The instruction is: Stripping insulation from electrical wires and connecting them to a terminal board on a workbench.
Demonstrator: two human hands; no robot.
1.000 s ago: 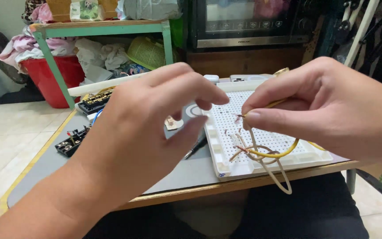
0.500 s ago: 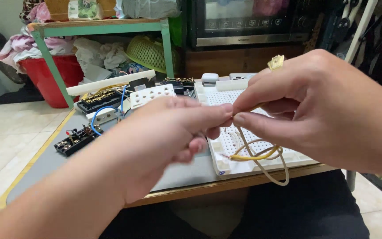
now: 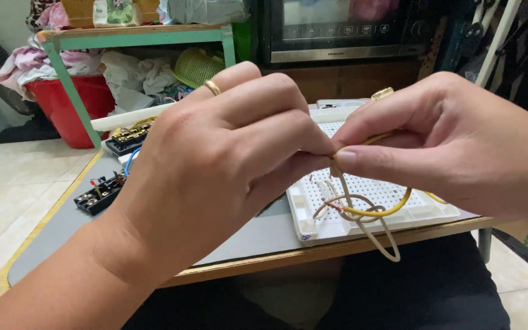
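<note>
Left hand (image 3: 227, 165) and right hand (image 3: 453, 153) pinch shut on wire bundle (image 3: 362, 211) at its top, fingertips meeting mid-scene. Wires hang near-vertical, loops pointing down, just above white breadboard (image 3: 368, 214) at the table's (image 3: 62, 226) near edge.

Your left hand (image 3: 227, 165) has come across from beside the wires and now meets your right hand (image 3: 453, 153) fingertip to fingertip, both pinching the bundle of thin wires (image 3: 362, 211). Both hands have risen closer to the camera, covering more of the white breadboard (image 3: 374, 195) behind them.
</note>
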